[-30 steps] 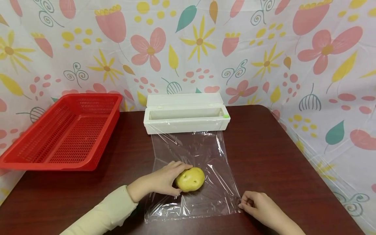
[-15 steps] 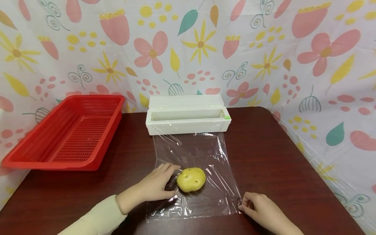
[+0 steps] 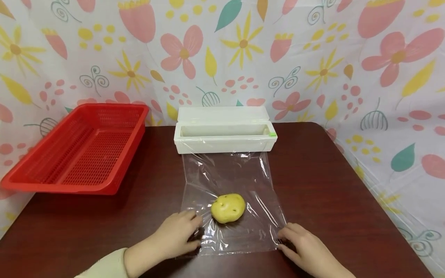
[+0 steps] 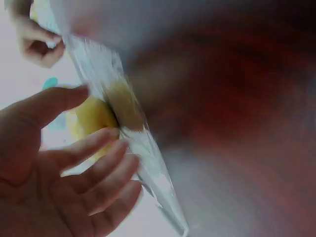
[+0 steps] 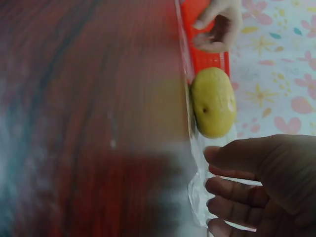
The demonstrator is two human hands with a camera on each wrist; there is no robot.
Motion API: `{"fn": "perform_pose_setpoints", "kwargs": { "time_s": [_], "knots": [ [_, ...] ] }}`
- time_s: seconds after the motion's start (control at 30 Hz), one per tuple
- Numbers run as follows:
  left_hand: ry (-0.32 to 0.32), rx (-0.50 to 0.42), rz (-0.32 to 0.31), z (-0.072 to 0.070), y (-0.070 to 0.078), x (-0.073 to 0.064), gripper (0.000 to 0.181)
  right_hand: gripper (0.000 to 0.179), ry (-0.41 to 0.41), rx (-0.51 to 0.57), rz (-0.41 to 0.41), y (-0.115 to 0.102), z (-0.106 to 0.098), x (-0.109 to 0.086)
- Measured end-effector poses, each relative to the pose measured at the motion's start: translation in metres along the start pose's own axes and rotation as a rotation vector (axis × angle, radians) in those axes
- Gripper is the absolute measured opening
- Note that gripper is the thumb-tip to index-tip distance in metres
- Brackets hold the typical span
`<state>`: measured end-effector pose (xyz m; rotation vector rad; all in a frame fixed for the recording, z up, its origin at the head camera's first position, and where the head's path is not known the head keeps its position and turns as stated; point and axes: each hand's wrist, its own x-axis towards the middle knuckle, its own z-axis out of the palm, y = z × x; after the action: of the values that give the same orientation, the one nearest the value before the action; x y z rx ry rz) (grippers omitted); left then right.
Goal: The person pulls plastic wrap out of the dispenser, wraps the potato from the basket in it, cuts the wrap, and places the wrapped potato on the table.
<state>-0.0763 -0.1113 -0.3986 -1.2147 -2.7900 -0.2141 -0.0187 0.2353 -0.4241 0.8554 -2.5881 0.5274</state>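
A yellow potato (image 3: 227, 208) lies on a sheet of clear plastic wrap (image 3: 240, 177) spread over the dark table. The wrap runs forward from a white dispenser box (image 3: 226, 144) whose lid stands up. My left hand (image 3: 177, 233) is at the wrap's left edge, left of the potato, thumb and fingers apart with nothing gripped. In the left wrist view that hand (image 4: 74, 168) shows loosely bent fingers. My right hand (image 3: 302, 247) is at the wrap's front right corner. Its thumb and fingers are parted in the right wrist view, fingertips right at the film's edge.
A red perforated plastic basket (image 3: 87, 187) stands at the left of the table (image 3: 323, 185). A flower-printed cloth (image 3: 243, 77) hangs behind and along the right side. A small green tab (image 3: 272, 134) sits on the box's right end.
My left hand has let go of the potato and moved left and nearer to me, to the wrap's edge. My right hand's thumb and fingers have parted at the corner.
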Motion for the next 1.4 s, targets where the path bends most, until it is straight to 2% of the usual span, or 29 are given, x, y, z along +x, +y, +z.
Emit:
{"fn": "perform_pose_setpoints", "kwargs": {
  "time_s": [0.1, 0.17, 0.33, 0.5, 0.67, 1.0, 1.3, 1.4],
  "knots": [
    [-0.045, 0.087, 0.064, 0.000, 0.007, -0.005, 0.041, 0.035, -0.027, 0.011, -0.050, 0.000, 0.001, 0.002],
    [-0.043, 0.113, 0.078, 0.000, 0.010, -0.007, 0.041, 0.034, -0.046, 0.020, -0.067, 0.000, 0.002, 0.003],
    [0.012, 0.142, 0.072, 0.002, 0.019, -0.011, 0.035, 0.033, -0.049, 0.025, -0.073, 0.001, 0.003, 0.003],
    [0.103, 0.198, 0.070, 0.008, 0.024, -0.011, 0.029, 0.030, -0.025, 0.047, -0.085, 0.004, 0.008, 0.003],
    [0.196, 0.240, 0.087, 0.015, 0.024, -0.010, 0.022, 0.034, -0.007, 0.061, -0.108, 0.006, 0.012, 0.004],
    [0.252, 0.292, 0.138, 0.021, 0.020, -0.012, 0.017, 0.034, 0.000, 0.031, -0.121, 0.006, 0.016, 0.006],
    [0.286, 0.300, 0.188, 0.018, 0.015, -0.012, 0.017, 0.037, -0.061, -0.007, -0.059, 0.002, 0.013, 0.006],
    [0.302, 0.285, 0.186, 0.017, 0.014, -0.013, 0.018, 0.037, -0.051, 0.006, -0.058, 0.001, 0.011, 0.007]
  ]
}}
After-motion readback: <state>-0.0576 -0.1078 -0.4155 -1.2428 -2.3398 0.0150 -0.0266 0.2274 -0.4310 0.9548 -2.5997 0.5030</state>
